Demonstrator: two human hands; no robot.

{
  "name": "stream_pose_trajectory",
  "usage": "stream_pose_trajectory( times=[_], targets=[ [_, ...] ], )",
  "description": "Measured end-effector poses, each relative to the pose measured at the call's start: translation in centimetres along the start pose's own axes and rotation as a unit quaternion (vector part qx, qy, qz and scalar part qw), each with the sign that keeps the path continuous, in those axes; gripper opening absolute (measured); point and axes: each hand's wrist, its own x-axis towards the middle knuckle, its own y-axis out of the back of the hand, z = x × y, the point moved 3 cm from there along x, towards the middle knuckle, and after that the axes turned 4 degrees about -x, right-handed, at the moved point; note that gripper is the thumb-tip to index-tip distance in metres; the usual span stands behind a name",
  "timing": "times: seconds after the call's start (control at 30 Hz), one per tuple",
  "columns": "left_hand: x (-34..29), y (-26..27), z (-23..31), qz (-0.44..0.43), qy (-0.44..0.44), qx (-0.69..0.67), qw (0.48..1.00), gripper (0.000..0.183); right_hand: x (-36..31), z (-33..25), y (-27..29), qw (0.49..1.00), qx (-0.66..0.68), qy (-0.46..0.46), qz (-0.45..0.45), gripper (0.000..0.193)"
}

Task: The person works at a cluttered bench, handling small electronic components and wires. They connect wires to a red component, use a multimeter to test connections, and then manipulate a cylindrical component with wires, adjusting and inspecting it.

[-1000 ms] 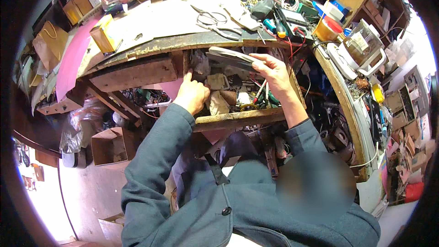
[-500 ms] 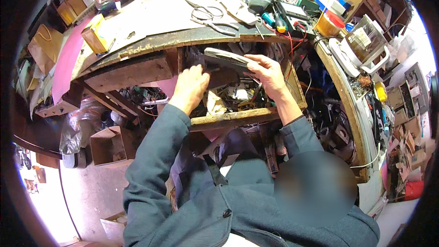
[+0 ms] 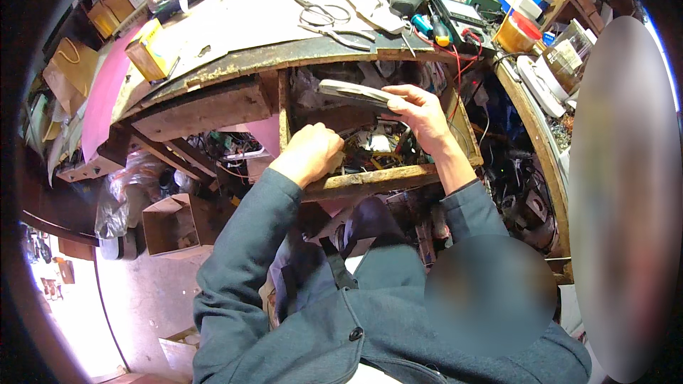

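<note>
My right hand grips one end of a flat, pale, elongated piece with a rounded tip, held above an open wooden drawer under the bench; its exact kind cannot be made out. My left hand is closed at the drawer's left front corner, fingers curled down behind the front board. Whatever may be in those fingers is hidden. Between my hands the drawer holds a jumble of wires and small parts, with clear plastic bags towards its back.
On the bench lie scissors, pliers, a yellow box and a meter with red leads. An orange-red tub stands at the right. A cardboard box sits below left. A tall blurred patch covers the far right.
My left hand has moved nearer and slightly right, to the drawer's front edge. The drawer shows more of its inside. My right hand still holds the pale piece, slightly lower.
</note>
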Motion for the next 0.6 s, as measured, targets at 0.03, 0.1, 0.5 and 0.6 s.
stream_pose_trajectory(
  times=[0.03, 0.1, 0.5, 0.6],
  targets=[
    [-0.3, 0.7, 0.2, 0.012, -0.008, 0.011, 1.000, 0.011, 0.1, 0.0, 0.1, 1.000, -0.016, -0.003, -0.011, 0.036],
    [-0.9, 2.1, 0.7, 0.037, -0.024, 0.032, 0.999, 0.010, 0.0, 0.2, 0.1, 0.999, -0.047, -0.003, -0.020, 0.035],
    [2.6, -1.8, 0.6, -0.040, -0.019, 0.040, 0.998, 0.019, 0.2, 0.1, -0.5, 0.997, -0.076, -0.010, 0.019, 0.038],
    [2.8, -1.8, 1.3, -0.004, -0.035, 0.026, 0.999, 0.013, -0.3, 0.0, 0.2, 0.992, -0.121, -0.009, 0.027, 0.038]
  ],
)
